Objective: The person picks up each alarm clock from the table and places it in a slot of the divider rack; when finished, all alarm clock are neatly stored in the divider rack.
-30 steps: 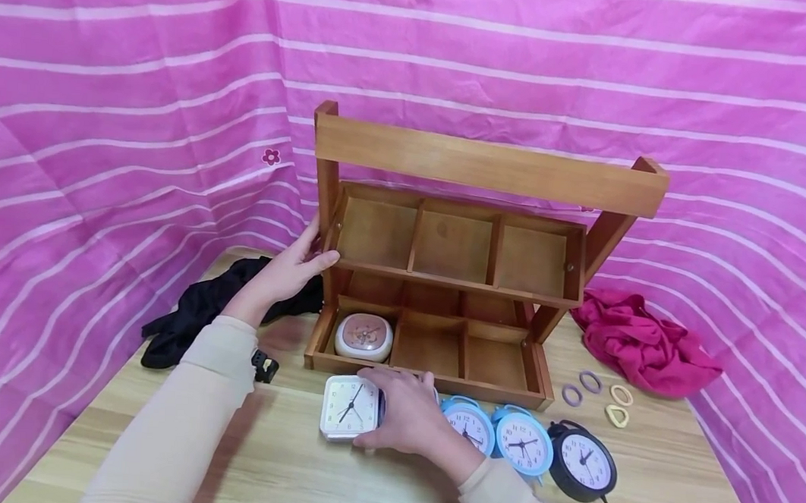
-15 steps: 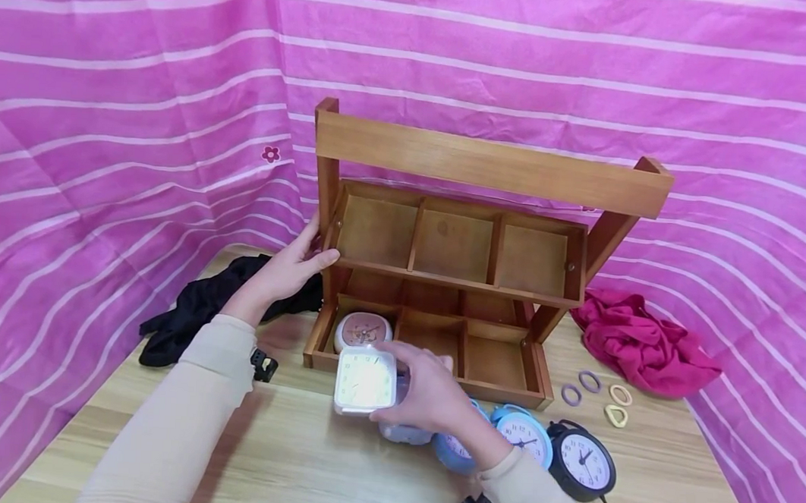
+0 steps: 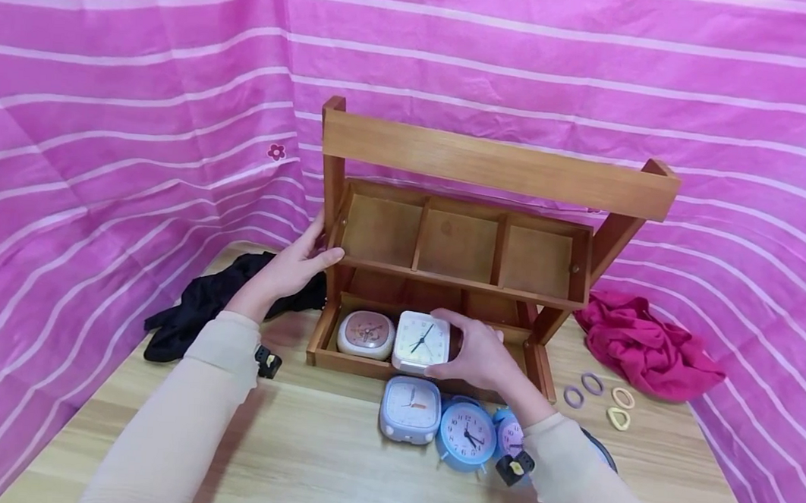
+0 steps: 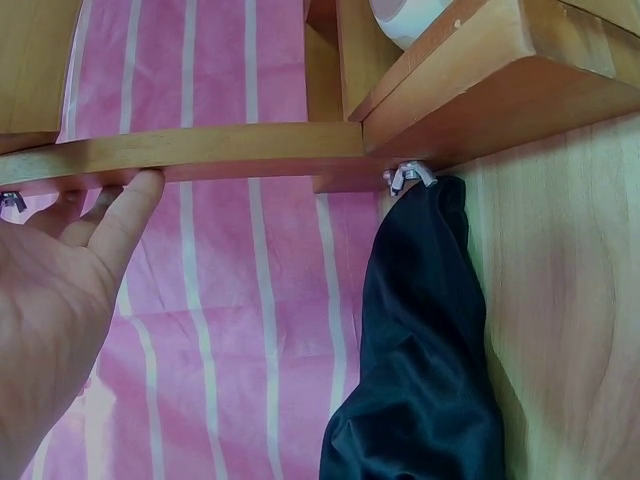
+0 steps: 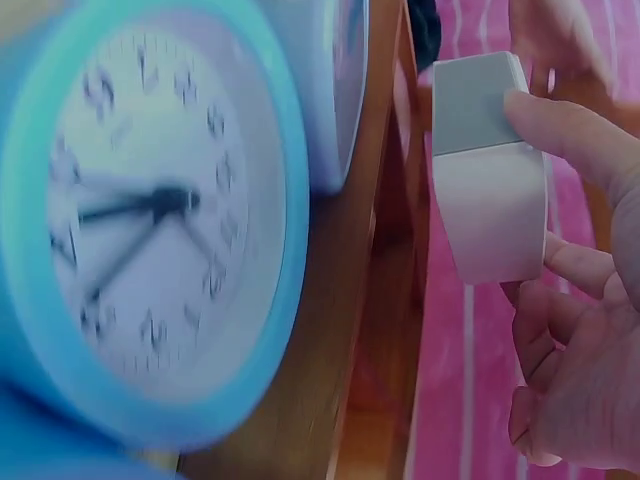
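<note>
White square clock point(image 3: 422, 342), black hands, gripped by right hand point(image 3: 481, 356).

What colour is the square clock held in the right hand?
White, with a white dial; the square clock in the right hand shows best in the head view.

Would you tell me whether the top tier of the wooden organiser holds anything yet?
Empty. All three compartments of the top tier show bare wood in the head view, while the pink clock sits in the bottom tier's left compartment.
</note>
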Motion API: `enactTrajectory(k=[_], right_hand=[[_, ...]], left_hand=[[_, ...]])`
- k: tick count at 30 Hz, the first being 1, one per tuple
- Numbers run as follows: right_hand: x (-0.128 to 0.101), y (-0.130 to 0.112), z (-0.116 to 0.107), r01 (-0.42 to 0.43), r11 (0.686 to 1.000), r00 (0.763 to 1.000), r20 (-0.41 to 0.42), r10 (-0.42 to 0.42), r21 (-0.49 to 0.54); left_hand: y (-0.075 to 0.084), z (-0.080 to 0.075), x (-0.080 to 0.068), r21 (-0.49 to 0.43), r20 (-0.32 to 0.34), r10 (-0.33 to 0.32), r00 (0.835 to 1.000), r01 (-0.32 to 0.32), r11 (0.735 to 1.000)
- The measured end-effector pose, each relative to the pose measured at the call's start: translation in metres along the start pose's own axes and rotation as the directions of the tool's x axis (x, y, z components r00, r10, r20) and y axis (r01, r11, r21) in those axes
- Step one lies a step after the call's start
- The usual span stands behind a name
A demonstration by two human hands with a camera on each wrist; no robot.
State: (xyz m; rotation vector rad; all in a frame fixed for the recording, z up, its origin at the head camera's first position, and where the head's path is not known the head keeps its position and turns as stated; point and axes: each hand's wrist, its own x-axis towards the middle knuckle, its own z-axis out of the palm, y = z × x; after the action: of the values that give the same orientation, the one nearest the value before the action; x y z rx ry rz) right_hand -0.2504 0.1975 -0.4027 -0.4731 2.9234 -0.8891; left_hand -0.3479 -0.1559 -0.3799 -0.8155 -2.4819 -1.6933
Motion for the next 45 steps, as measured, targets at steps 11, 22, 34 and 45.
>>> enactTrajectory(k=[11,22,34,45], right_hand=[[0.023,0.035,0.008,-0.111,0.994,0.993,0.05,0.11,0.019],[0.032,0.041,0.022,-0.161,0.978,0.982,0.081,0.173,-0.136],[0.028,0.038,0.016,-0.171,0.971,0.976,0.107,0.19,-0.168],[0.032,0.042,0.013,-0.157,0.968,0.98,0.093,0.178,-0.196]], left_hand=[[-0.003,0.0,-0.003,0.01,0.0,-0.025,1.0,0.025,1.0],[-0.002,-0.002,-0.006,0.029,-0.001,-0.039,0.999,0.039,0.999],[0.0,0.001,0.0,-0.006,0.016,-0.017,1.0,0.017,1.0],[0.0,0.0,0.003,-0.003,0.005,-0.007,1.0,0.007,1.0]])
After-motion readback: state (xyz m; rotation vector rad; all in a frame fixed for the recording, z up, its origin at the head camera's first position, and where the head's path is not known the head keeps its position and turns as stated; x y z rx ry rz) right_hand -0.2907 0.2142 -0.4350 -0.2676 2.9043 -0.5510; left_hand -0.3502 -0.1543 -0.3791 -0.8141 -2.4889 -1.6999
